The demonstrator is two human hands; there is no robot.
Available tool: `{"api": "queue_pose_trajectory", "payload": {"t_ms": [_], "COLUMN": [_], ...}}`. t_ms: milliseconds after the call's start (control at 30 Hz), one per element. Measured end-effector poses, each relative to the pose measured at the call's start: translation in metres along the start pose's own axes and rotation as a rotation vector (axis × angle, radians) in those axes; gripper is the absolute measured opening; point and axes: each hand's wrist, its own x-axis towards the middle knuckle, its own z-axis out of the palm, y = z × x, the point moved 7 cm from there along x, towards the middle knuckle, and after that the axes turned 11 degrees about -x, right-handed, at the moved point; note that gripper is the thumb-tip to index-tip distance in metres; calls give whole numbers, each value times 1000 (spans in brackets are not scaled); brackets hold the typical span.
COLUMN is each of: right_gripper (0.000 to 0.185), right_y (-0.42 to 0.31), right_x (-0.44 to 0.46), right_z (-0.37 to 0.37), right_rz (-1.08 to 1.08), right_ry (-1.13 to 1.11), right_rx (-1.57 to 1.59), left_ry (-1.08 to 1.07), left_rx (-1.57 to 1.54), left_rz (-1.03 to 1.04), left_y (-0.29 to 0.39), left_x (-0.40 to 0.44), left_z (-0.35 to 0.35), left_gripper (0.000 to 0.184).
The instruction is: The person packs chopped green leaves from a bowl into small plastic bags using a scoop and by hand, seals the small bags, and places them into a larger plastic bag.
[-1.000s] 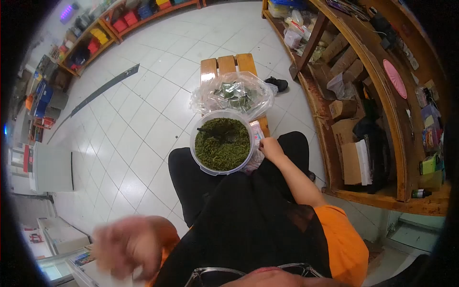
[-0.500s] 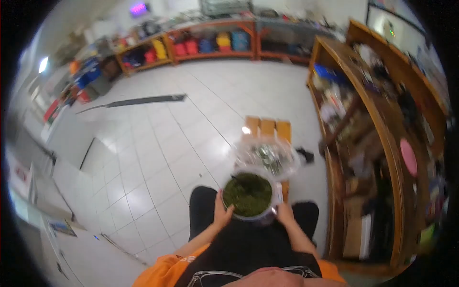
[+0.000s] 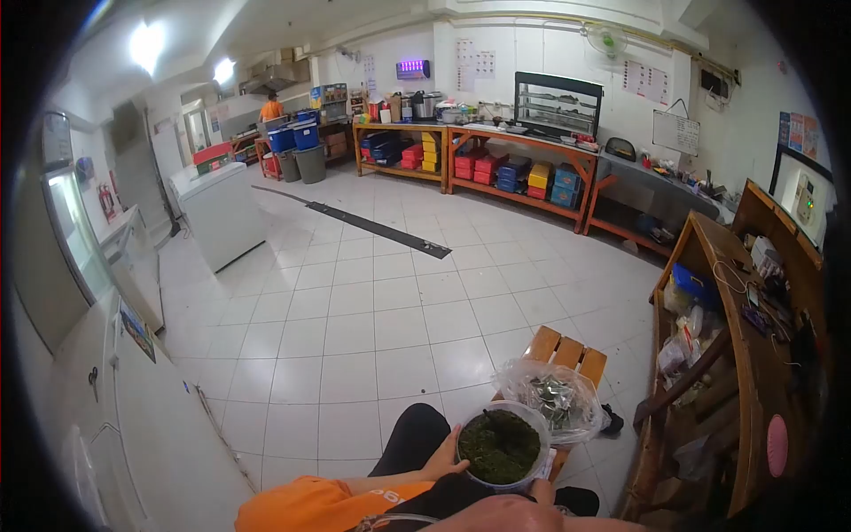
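A round clear plastic tub rests at my lap, filled with a dark green, finely chopped leafy stuff with a hollow near its middle. My left hand grips the tub's left side, thumb over the rim. Low on the right side, my right hand holds the tub too, its fingers mostly hidden. Just beyond the tub, an open clear plastic bag holds crumpled silvery-green pieces. It lies on a slatted wooden bench.
To the right stands a wooden shelf unit crowded with bags and odds and ends. White chest freezers line the left side. A dark strip crosses the tiled floor. Far back, a person in orange stands near blue-lidded bins.
My view has tilted up and turned left, so the tub, hands and bench now sit lower and further right. Both hands keep their hold on the tub.
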Motion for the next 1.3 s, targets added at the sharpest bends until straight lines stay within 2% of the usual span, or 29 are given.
{"api": "queue_pose_trajectory", "payload": {"t_ms": [200,300,400,467,633,700,833,900,933,1133,1233,1300], "right_gripper": [23,24,24,25,26,37,29,32,38,42,41,41], "right_y": [-8,-5,3,-1,-3,9,11,8,5,2,8,13], "right_x": [-13,-14,-4,4,-2,11,2,7,18,27,25,18], "right_z": [-18,-13,-3,6,5,16,5,11,21,30,24,11], "right_rz": [-60,-47,-84,-189,-177,-137,-125,-165,-136,-152,-154,-155], "right_ry": [69,5,119,60,84,86,138,127,51,-36,30,-1], "right_rx": [20,73,151,127,199,255,324,282,229,100,153,221], "left_ry": [-16,-34,-98,-73,-67,-4,107,77,94,112,93,141], "left_rx": [49,85,96,65,95,126,121,154,142,140,136,85], "left_rz": [-6,-1,-78,-112,-53,-28,66,127,122,113,159,210], "left_y": [0,3,21,30,13,24,37,50,53,58,70,80], "left_x": [4,7,12,17,22,26,30,39,39,37,39,39], "left_z": [1,-1,-7,-13,-13,-23,-31,-33,-34,-34,-34,-37], "left_gripper": [97,97,96,92,86,79,70,68,67,60,54,48]}}
